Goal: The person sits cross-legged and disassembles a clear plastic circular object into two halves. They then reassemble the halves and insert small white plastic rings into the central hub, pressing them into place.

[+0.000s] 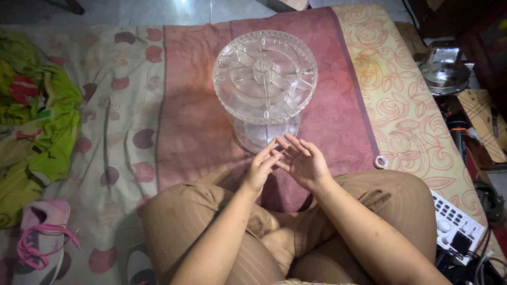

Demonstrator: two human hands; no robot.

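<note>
I sit cross-legged on a patterned bedsheet (132, 105), my left hand (260, 170) and right hand (303, 161) raised together, fingertips touching each other, fingers loosely spread and holding nothing. Just beyond them stands a clear plastic container (265, 84): a round, ribbed-edged top divided into wedge compartments, set on a narrower transparent base, resting on the reddish cloth (195, 121).

Patterned bedsheet (121, 105), clear plastic stand (264, 79), green cloth (37, 121), small ring (380, 161)
</note>
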